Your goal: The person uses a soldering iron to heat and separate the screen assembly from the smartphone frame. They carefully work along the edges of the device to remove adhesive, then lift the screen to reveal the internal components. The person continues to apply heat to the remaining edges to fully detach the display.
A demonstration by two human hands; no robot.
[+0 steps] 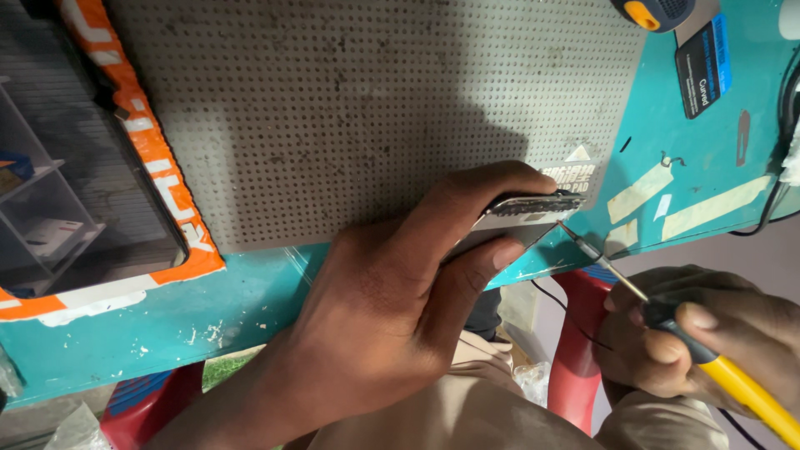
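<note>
**A:** What am I looking at from here?

**B:** Nearest, at 4 o'clock, my right hand [692, 342] is pinching a yellow-handled soldering iron [667, 321], fingers closed round the grip, tip touching the phone's edge. Just past it, dead centre, my left hand [392, 308] is clamping the phone [529, 210] edge-up on the perforated grey mat [350, 108], thumb and fingers squeezing its flat sides.

**A:** Tricky to hold?

**B:** I'm guessing it's light, stiff, slick and fragile along that exposed edge, so I'd be gripping the flat faces. Teal bench [683, 167] beyond, at 1 o'clock.
</note>
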